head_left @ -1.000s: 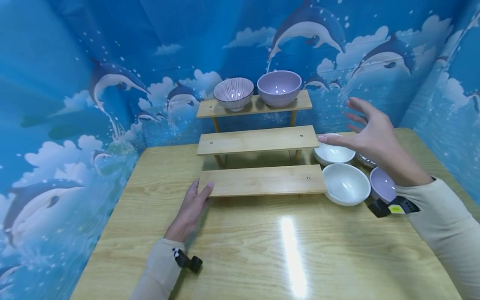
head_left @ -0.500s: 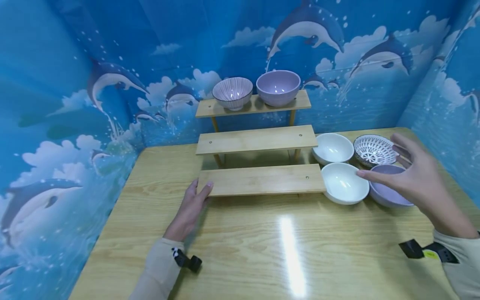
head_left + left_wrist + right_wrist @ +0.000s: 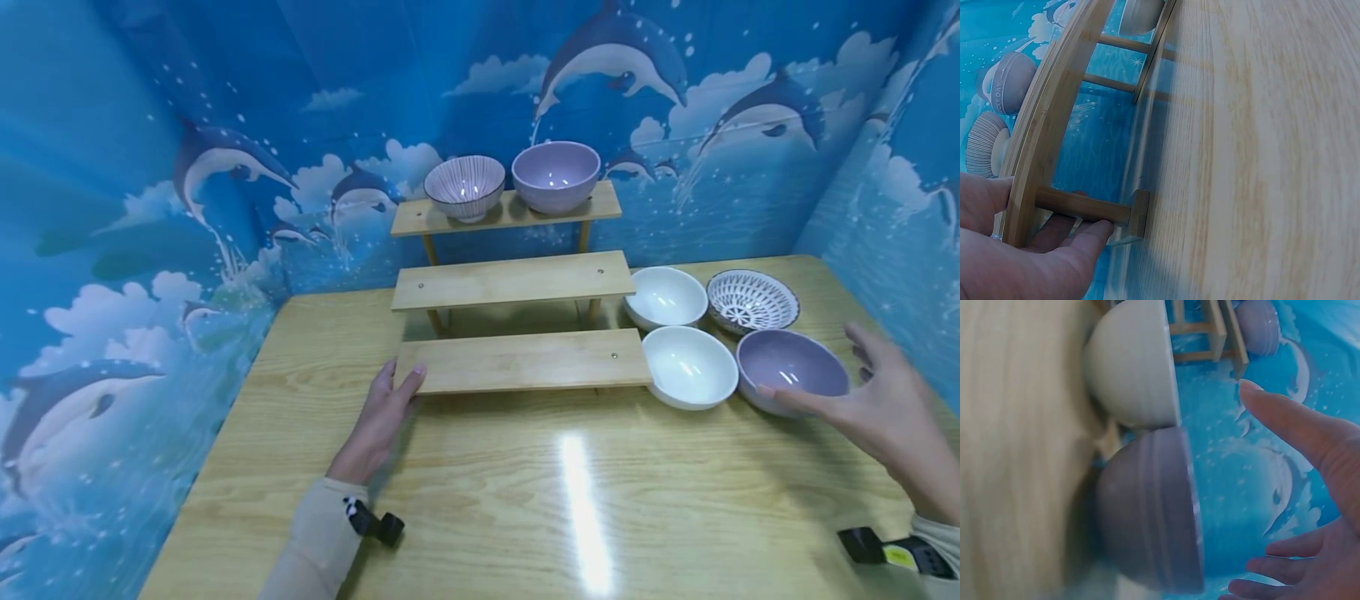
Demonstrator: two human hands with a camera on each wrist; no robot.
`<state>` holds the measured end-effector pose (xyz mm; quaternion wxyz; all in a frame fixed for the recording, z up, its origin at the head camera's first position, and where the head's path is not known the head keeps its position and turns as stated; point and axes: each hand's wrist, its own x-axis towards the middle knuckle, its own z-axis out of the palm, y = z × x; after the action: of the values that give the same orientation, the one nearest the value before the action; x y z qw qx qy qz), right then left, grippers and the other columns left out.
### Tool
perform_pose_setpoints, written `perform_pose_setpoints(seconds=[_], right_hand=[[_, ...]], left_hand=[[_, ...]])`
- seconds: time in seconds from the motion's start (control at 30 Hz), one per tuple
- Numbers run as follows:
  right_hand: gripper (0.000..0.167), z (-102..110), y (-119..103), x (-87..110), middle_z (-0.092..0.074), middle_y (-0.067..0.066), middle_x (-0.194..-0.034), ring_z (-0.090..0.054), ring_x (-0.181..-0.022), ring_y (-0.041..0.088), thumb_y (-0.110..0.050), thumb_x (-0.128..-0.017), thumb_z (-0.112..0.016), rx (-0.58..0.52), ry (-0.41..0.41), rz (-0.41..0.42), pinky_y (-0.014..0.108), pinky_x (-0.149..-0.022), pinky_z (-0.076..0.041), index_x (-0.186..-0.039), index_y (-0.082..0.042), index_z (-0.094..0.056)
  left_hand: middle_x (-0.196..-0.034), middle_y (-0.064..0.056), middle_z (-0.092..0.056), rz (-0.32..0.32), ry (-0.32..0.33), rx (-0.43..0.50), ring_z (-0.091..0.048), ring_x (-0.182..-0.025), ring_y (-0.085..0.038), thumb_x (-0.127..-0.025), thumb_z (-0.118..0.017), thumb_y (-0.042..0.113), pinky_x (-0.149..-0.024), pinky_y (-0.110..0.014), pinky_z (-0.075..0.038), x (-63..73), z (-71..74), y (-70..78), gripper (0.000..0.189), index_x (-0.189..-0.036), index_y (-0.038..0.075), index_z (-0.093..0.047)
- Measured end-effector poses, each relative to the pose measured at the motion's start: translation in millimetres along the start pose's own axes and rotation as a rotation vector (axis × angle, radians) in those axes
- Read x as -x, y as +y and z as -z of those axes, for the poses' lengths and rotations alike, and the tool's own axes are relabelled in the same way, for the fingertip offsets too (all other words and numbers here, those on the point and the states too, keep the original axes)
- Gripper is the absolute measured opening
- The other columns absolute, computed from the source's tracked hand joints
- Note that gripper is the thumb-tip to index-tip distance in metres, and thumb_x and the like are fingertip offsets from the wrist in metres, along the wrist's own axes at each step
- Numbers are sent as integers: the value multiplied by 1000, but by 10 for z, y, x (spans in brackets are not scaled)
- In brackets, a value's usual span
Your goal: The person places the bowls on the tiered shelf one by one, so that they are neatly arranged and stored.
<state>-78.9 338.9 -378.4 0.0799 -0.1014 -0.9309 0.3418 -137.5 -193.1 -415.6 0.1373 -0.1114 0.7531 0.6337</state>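
Observation:
A three-tier wooden shelf stand (image 3: 517,279) stands at the back of the table. My left hand (image 3: 384,417) grips the left end of its lowest board, thumb on top and fingers beneath; the left wrist view shows the fingers (image 3: 1088,250) by a wooden leg (image 3: 1082,205). My right hand (image 3: 885,408) hovers above the near right side of a purple bowl (image 3: 795,367), thumb and fingers spread and holding nothing. In the right wrist view that purple bowl (image 3: 1150,515) sits beside a white bowl (image 3: 1138,365), below the hand.
On the top tier sit a striped bowl (image 3: 467,187) and another purple bowl (image 3: 557,177). Right of the stand are a front white bowl (image 3: 690,367), a rear white bowl (image 3: 666,296) and a black-and-white patterned bowl (image 3: 752,300). A dolphin-print backdrop (image 3: 337,75) encloses the table.
My right hand has moved from beside the middle tier rightward and toward me, to the purple bowl, uncovering the patterned bowl. My left hand stays on the lowest board.

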Motion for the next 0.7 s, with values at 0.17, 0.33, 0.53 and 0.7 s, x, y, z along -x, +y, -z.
perform_pose_setpoints(seconds=[0.17, 0.33, 0.53, 0.7], right_hand=[[128, -71, 161, 0, -11, 44, -156, -24, -132, 70, -36, -76, -90, -27, -23, -37, 83, -96, -32, -158, 7, -2], [129, -124, 269, -10, -9, 44, -156, -22, -134, 68, -37, -77, -89, -49, -59, -82, 82, -101, -29, -158, 8, 0], [126, -146, 330, -15, -14, 42, -156, -30, -132, 65, -34, -77, -90, -67, -65, -73, 78, -105, -30, -158, 8, -3], [120, -159, 338, -37, -33, 48, -143, -42, -116, 58, -34, -74, -92, -47, -44, -72, 30, -74, -49, -156, 11, -16]], left_hand=[[-168, -15, -10, 2, 9, -1, -35, -146, -35, -98, -57, 58, -123, -46, -29, -2, -6, 3, 95, -164, 15, -3], [-165, -13, -21, -19, -4, 19, -34, -147, -32, -100, -57, 54, -122, -44, -32, -5, -9, 4, 89, -163, 14, -9], [-167, -13, -15, -8, 2, 19, -34, -147, -32, -100, -56, 54, -122, -43, -30, 1, -11, 11, 91, -164, 15, -5], [-166, -15, -16, -17, 5, 30, -33, -147, -33, -101, -56, 52, -122, -43, -31, -9, -18, 7, 88, -163, 14, -7]])
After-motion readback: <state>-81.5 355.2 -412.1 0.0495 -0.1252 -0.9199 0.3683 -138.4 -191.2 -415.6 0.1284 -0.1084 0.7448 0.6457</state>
